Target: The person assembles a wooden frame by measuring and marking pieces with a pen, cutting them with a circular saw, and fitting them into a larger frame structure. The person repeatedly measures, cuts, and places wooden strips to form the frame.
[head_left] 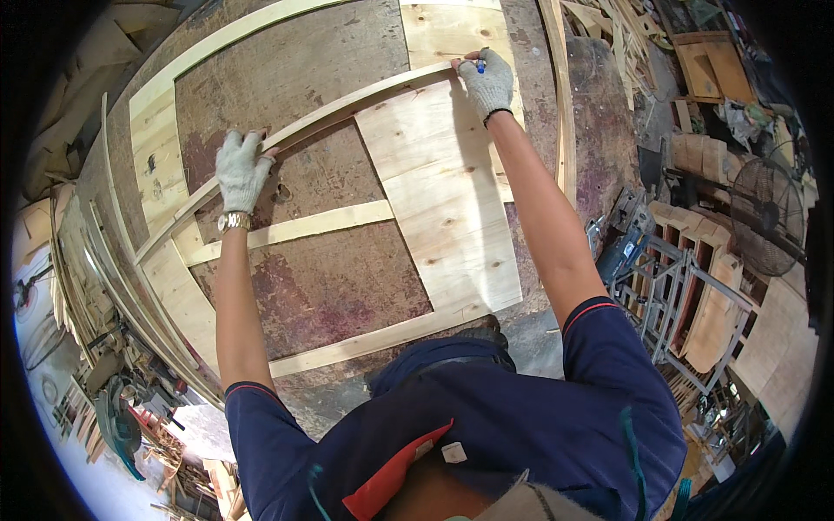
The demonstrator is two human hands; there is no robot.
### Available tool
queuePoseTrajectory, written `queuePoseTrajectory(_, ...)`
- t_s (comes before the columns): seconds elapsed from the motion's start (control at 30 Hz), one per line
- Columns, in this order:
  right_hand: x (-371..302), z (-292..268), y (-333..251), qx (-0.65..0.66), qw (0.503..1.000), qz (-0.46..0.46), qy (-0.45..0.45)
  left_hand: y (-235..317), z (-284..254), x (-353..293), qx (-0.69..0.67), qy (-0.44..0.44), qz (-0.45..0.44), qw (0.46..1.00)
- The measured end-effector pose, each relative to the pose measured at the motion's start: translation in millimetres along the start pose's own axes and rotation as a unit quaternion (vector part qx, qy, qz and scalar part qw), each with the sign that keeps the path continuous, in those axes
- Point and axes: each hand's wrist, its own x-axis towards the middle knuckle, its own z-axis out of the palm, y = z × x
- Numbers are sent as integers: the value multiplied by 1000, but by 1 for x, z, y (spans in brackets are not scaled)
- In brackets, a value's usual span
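A long, thin wooden strip (352, 98) runs slantwise across a flat frame of pale plywood (434, 200). My left hand (241, 171), in a grey-white knitted glove with bare fingertips, grips the strip left of its middle. At the strip's right end is my right hand (488, 84), gloved the same way, its fingertips closed on that end. A small blue pen-like thing (480, 66) shows between the fingers of this hand; most of it is hidden. Under the strip, the frame has narrow rails (304, 228) and a broad panel on the right.
The frame lies on a worn, stained brown worktable (347, 282). Another long batten (563, 113) lies to the right. Beyond the right edge stand a blue power tool (624, 253), a metal rack (686, 304) and a fan (766, 208). Wood offcuts and a green tool (119, 425) are at the lower left.
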Motion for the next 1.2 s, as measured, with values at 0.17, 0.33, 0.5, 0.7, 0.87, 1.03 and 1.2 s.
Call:
queuePoseTrajectory(0.17,-3,-1,0,-36,999,-16,22,7,6,15,-22,-34,16,999)
queuePoseTrajectory(0.33,-5,-1,-2,-38,999,-3,3,4,7,13,-32,-36,25,999)
queuePoseTrajectory(0.5,5,-10,1,-56,992,-99,-62,7,8,13,-46,-24,14,999)
queuePoseTrajectory(0.7,52,-34,6,-128,903,-326,-250,7,8,14,-57,-37,-6,998)
queuePoseTrajectory(0.87,77,-11,10,9,906,-191,-377,4,10,16,-89,-49,-20,995)
queuePoseTrajectory(1.03,90,0,18,-55,893,-240,-377,2,12,16,-78,-45,-17,996)
queuePoseTrajectory(1.2,85,-3,22,-72,888,-272,-363,1,14,16,-68,-40,-9,997)
